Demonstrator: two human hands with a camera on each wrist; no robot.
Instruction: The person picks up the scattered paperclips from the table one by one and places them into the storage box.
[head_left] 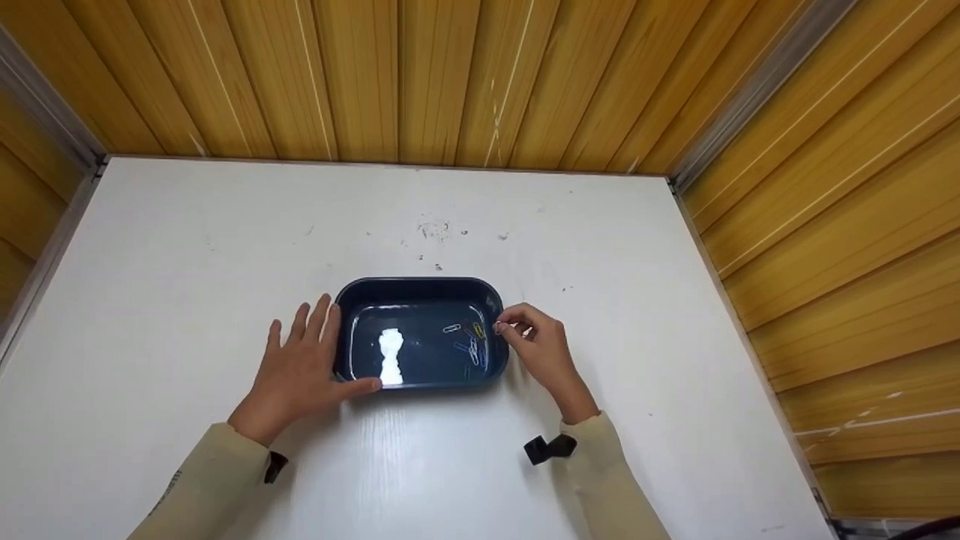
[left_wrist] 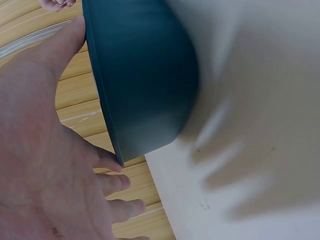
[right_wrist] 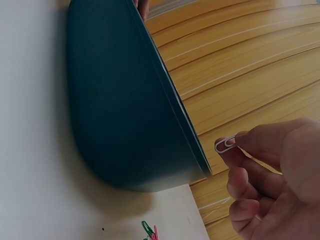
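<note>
A dark blue rectangular tray stands on the white table. My left hand rests against its left end, fingers straight, thumb on the front rim. At the right end, my right hand pinches a white paper clip between thumb and index finger, right at the rim. Inside the tray, towards the right, lie several paper clips, among them a yellow paper clip and a white paper clip. Outside the tray, a green paper clip and a red paper clip show low in the right wrist view.
The white table has dark scuff marks beyond the tray. Yellow wood-patterned panels rise along the back and both sides. Glare shines off the tray's floor at the left.
</note>
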